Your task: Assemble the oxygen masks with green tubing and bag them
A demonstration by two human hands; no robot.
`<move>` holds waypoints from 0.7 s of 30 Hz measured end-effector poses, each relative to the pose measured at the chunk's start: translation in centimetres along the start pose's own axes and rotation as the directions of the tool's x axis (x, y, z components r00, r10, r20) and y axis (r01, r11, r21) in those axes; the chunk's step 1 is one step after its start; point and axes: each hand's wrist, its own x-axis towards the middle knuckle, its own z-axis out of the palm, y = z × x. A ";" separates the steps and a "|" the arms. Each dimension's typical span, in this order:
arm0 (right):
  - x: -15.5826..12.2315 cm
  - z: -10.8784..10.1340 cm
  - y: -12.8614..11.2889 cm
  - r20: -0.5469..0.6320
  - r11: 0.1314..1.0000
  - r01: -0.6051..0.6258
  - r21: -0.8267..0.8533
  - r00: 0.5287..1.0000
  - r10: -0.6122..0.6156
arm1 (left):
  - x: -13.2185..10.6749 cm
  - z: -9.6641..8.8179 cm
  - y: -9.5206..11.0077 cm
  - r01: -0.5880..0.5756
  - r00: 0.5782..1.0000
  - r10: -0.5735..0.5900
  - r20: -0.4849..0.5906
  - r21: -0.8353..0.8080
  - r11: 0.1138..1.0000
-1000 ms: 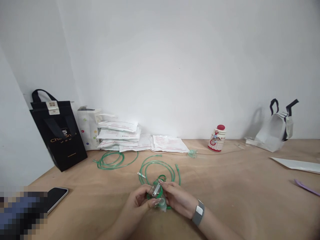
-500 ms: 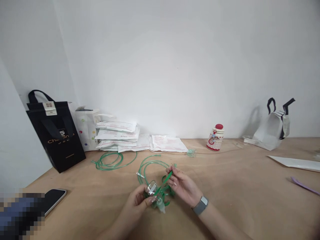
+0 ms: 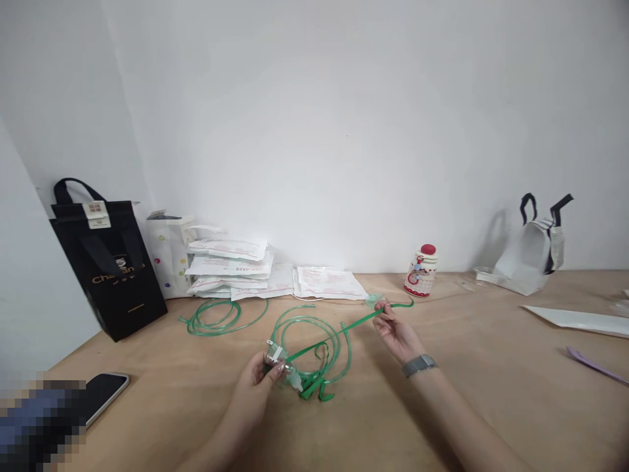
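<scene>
My left hand (image 3: 258,380) is closed on a small clear plastic mask (image 3: 276,354) with a white strip and a pale nozzle (image 3: 296,381). From the mask a green strap (image 3: 363,320) runs taut up to the right. My right hand (image 3: 396,331) pinches that strap close to its far end, whose tip curls beyond the fingers. Under the strap lies a loop of clear green tubing (image 3: 339,347) on the table. More green strap (image 3: 314,387) is bunched beside the nozzle.
A second tubing coil (image 3: 216,318) lies at left, before stacked white packets (image 3: 230,265). A clear green plastic part (image 3: 376,300) is just behind my right hand. Farther out are a bottle (image 3: 421,272), a black bag (image 3: 111,269), a phone (image 3: 105,396) and a purple strip (image 3: 594,364).
My right hand has moved right and away from me, drawing the strap out straight. My left hand has shifted a little left with the mask. The tubing loop is now more exposed.
</scene>
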 end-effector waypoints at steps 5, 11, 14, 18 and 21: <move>1.0 -1.8 -1.5 -0.063 0.996 0.067 -0.057 0.996 -0.070 | 0.2 -0.2 -0.3 0.001 1.000 -0.001 -0.022 -0.020 1.000; 1.1 -2.7 -2.4 -0.076 0.979 0.114 -0.169 0.989 -0.128 | 0.2 -0.1 0.0 0.036 0.999 -0.036 -0.011 -0.052 0.998; 0.6 -2.0 -2.1 -0.044 0.968 0.084 -0.236 0.994 -0.097 | 0.1 -0.1 0.3 0.121 0.992 -0.115 0.057 -0.130 0.984; -1.2 0.5 0.2 0.043 0.940 -0.007 -0.340 0.999 0.023 | -0.3 0.1 0.5 0.224 0.951 -0.157 0.266 -0.247 0.943; -3.5 3.0 2.9 0.112 0.891 -0.097 -0.444 0.980 0.162 | -0.7 0.5 0.8 0.220 0.932 -0.101 0.348 -0.323 0.920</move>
